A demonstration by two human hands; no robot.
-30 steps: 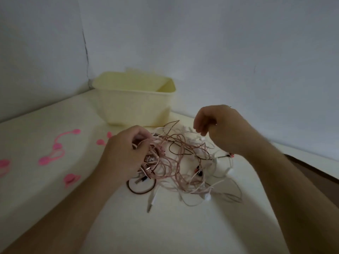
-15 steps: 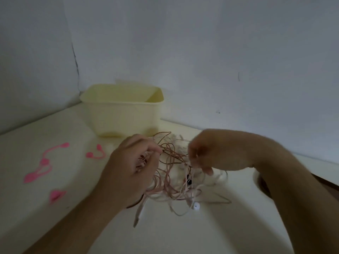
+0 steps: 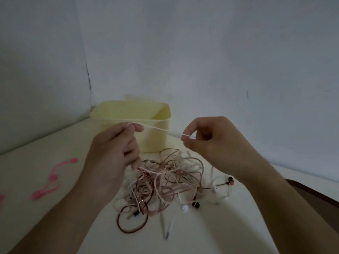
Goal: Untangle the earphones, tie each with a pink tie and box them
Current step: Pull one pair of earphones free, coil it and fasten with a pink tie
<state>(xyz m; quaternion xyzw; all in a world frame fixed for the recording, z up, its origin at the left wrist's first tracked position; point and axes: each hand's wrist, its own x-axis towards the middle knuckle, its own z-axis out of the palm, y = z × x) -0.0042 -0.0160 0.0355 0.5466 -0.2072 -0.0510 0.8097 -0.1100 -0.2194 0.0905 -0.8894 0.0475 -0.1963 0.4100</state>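
Messy earphones [image 3: 161, 184] pile, pink, brown and white cords. Left hand [image 3: 113, 149] and right hand [image 3: 207, 142] both pinch one white cord [image 3: 157, 128] taut. One box [image 3: 132, 123], three ties [image 3: 53, 178] visible.

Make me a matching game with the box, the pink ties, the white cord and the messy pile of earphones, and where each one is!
Things:
1. yellow box
2. pink ties
3. white cord
4. tangled earphones

Places:
A. stretched in the air between the left hand and the right hand
B. heaped on the table below the hands
C. lying flat on the table at the far left
D. standing at the back by the wall corner

Pairs: 1-D, 2-C, 3-A, 4-B
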